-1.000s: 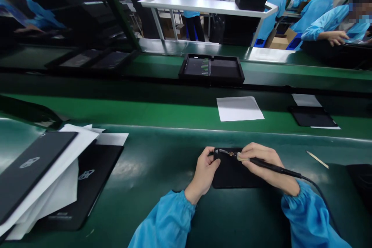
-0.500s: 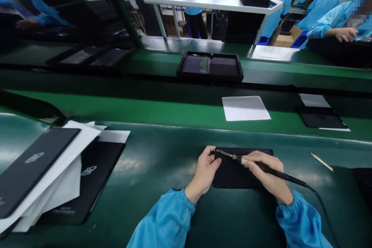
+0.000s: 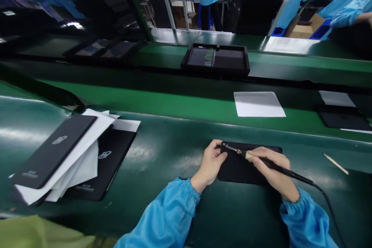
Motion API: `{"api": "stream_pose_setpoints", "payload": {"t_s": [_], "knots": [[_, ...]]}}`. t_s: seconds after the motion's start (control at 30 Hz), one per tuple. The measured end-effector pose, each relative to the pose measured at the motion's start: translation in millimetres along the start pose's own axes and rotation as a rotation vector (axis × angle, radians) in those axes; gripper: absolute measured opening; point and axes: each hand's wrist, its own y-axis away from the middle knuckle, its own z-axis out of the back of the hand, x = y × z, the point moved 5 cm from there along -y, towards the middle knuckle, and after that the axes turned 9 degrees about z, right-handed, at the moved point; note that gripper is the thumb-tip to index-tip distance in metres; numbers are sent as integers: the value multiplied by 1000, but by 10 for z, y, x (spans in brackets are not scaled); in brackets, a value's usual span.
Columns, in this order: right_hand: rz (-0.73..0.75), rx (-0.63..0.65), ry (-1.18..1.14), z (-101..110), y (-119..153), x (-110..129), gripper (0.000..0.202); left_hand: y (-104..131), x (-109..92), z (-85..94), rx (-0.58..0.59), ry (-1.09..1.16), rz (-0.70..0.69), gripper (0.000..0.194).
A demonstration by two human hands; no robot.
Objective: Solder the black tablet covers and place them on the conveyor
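A flat black tablet-like panel lies on the green bench in front of me. My left hand grips its upper left corner, thumb on top and fingers bent round the edge. In my right hand is a soldering iron, held like a pen and slanting down to the left. Its tip is at that same corner, close to my left fingertips; whether it touches cannot be made out. A dark cable trails from the handle to the lower right. My right hand partly covers the panel's right side.
Black panels with white sheets between them are piled at the left. A thin pale stick lies to the right. Beyond, a green strip carries a white sheet, another black panel and a black tray. People in blue work behind.
The view has shifted, so most things sit further right and higher. A yellow-green cloth now shows at the lower left. Both hands keep their hold, with the iron's tip still at the panel's corner.
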Motion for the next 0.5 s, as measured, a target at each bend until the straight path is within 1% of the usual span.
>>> {"api": "stream_pose_setpoints", "payload": {"t_s": [0.23,0.4,0.5], "knots": [[0,-16,9,7,13,7,9,1,-8,-12,6,15,-10,35],[-23,-155,61,96,190,9,8,-3,-18,-25,13,22,-24,32],[-23,-221,125,75,301,20,7,-2,-16,-18,7,34,-18,32]]}}
